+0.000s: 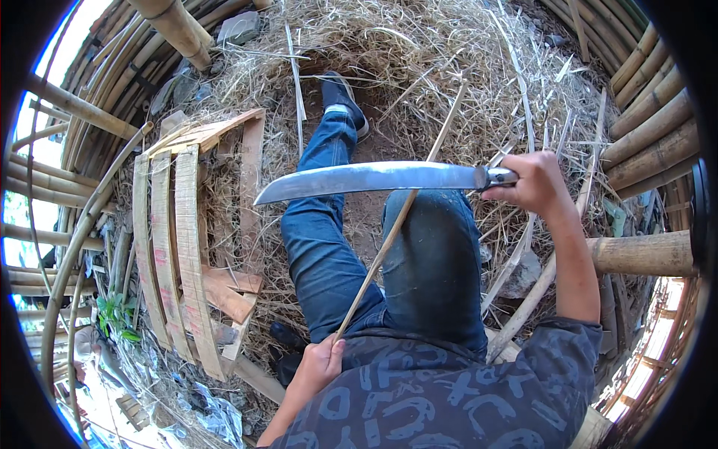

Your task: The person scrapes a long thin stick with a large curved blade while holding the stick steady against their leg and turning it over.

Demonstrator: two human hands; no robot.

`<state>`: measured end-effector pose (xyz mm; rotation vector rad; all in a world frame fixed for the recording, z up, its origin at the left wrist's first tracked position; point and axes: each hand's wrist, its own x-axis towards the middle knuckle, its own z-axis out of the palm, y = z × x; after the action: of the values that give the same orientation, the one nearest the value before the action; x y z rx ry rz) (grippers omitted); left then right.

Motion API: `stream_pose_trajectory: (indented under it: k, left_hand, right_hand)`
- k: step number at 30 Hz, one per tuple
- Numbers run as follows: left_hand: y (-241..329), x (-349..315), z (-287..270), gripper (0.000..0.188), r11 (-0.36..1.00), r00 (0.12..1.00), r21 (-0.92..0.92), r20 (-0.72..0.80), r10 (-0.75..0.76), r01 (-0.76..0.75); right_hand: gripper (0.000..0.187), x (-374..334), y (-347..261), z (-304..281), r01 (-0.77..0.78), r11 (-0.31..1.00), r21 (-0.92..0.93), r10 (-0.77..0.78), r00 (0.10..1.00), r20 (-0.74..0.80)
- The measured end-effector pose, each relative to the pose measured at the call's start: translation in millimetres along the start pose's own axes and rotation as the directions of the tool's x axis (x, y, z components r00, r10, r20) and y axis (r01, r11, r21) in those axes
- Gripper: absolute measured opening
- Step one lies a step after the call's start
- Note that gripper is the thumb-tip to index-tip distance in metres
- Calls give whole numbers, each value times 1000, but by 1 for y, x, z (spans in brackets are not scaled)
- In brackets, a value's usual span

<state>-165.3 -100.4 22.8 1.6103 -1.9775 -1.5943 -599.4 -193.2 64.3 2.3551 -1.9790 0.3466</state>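
My right hand (535,179) is closed around the handle of a machete (366,179). Its long curved blade points left, level above my knees, and crosses over a thin bamboo strip (389,238). Near my waist, my left hand (321,361) grips the strip's lower end. From there the strip slants up and right across my right thigh, passing beneath the blade, and its far end lies over the straw. Whether the blade touches the strip I cannot tell.
A slatted wooden crate (168,254) stands to the left. Dry shavings (419,45) cover the ground ahead. Bamboo poles (651,127) are stacked on the right, with one thick pole (643,254) jutting in. More poles (82,105) line the left side, and plastic scraps (217,411) lie at lower left.
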Motion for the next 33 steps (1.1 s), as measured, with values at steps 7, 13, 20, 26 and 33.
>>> stream_pose_trajectory:
  k: [7, 13, 20, 26, 33]
  left_hand:
    - [1, -3, -2, 19, 1000, 1000, 2, -26, -3, 3]
    - [4, 7, 2, 22, 1000, 991, -28, 135, 18, -14]
    - [-11, 16, 3, 30, 980, 970, -180, 239, -40, 85]
    - [-32, 22, 9, 34, 877, 908, -435, 419, -4, 204]
    - [-30, 30, 7, 34, 780, 840, -554, 538, 69, 291]
  right_hand:
    - [59, -10, 69, 7, -499, 842, 203, 513, 858, -21]
    - [62, -36, 17, 15, -571, 821, -23, 562, 800, 208]
    - [60, -72, -31, 75, -764, 627, 154, 733, 645, 218]
    - [56, -98, -46, 97, -669, 75, 740, 850, 431, 303]
    - [45, -80, -71, 50, -361, 62, 931, 805, 569, 167]
